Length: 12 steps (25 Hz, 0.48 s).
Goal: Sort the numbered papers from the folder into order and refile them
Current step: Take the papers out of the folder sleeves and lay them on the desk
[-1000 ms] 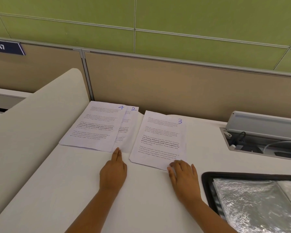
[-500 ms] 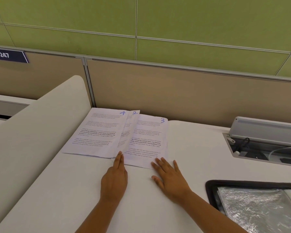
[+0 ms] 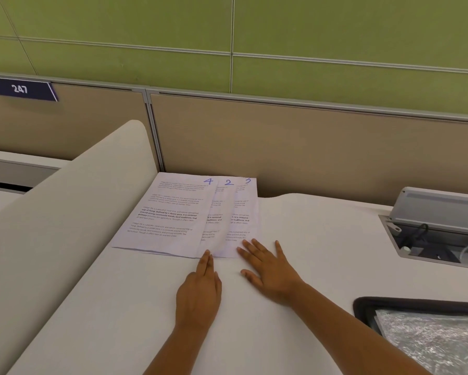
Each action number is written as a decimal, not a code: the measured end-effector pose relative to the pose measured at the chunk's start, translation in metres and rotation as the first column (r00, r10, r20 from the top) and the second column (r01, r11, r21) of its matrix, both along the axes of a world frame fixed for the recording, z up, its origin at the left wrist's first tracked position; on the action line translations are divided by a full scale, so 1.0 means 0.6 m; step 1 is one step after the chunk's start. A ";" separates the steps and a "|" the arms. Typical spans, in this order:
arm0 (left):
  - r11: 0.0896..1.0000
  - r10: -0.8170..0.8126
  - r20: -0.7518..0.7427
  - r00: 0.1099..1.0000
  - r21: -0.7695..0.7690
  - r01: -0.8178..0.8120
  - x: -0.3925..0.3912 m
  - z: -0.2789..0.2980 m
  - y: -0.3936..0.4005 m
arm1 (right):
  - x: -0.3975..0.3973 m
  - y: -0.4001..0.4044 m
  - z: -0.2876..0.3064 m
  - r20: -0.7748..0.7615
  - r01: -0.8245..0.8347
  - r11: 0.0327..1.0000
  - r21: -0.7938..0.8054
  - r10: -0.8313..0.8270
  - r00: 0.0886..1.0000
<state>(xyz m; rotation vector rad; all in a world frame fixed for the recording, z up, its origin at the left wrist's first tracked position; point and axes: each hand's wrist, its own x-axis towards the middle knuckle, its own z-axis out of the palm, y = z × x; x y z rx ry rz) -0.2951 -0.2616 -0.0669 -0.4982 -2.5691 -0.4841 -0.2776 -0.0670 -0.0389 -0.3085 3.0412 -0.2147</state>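
Three printed sheets lie overlapped on the white desk [image 3: 308, 239] against the partition. The sheet marked 4 [image 3: 170, 212] is on top at the left. A strip of the sheet marked 2 [image 3: 219, 209] shows beside it, and a strip of the sheet marked 3 [image 3: 245, 209] shows at the right. My left hand [image 3: 200, 288] lies flat, two straight fingers touching the near edge of the sheets. My right hand [image 3: 268, 269] is spread flat on the desk, fingertips on the near right corner of sheet 3. A black-edged folder [image 3: 368, 307] with a clear plastic sleeve lies at the lower right.
A curved beige divider [image 3: 65, 226] rises along the left of the desk. A tan partition [image 3: 308, 147] closes the back. An open cable box [image 3: 430, 239] with wires sits at the right.
My right hand slid sheet 3 leftwards from its separate spot until it lies mostly under sheets 4 and 2. My left hand stayed at the near edge of the pile.
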 end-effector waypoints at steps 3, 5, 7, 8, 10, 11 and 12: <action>1.000 0.007 0.024 1.000 -0.008 -0.007 0.000 0.000 -0.001 | 0.002 -0.002 -0.001 0.000 0.006 1.000 -0.030 -0.006 1.000; 1.000 0.004 0.034 0.999 -0.015 -0.003 -0.001 0.000 -0.002 | 0.007 -0.005 -0.001 -0.001 0.050 0.997 -0.055 -0.050 0.999; 1.000 -0.003 0.037 0.999 -0.014 0.004 0.001 0.005 -0.005 | 0.018 -0.010 -0.001 0.003 0.095 0.993 -0.068 -0.095 0.996; 1.000 -0.013 0.038 0.999 -0.012 0.013 0.003 0.007 -0.006 | 0.025 -0.011 -0.002 0.005 0.103 0.992 -0.075 -0.103 0.995; 0.999 -0.033 0.024 0.999 -0.011 0.033 0.010 0.010 -0.007 | 0.037 -0.013 -0.005 0.003 0.095 0.992 -0.085 -0.095 0.995; 0.999 -0.035 0.022 0.999 -0.008 0.035 0.013 0.010 -0.007 | 0.040 -0.012 -0.007 0.002 0.090 0.992 -0.091 -0.090 0.996; 1.000 -0.031 0.025 0.999 -0.002 0.031 0.016 0.010 -0.007 | 0.042 -0.011 -0.008 -0.004 0.085 0.991 -0.098 -0.086 0.996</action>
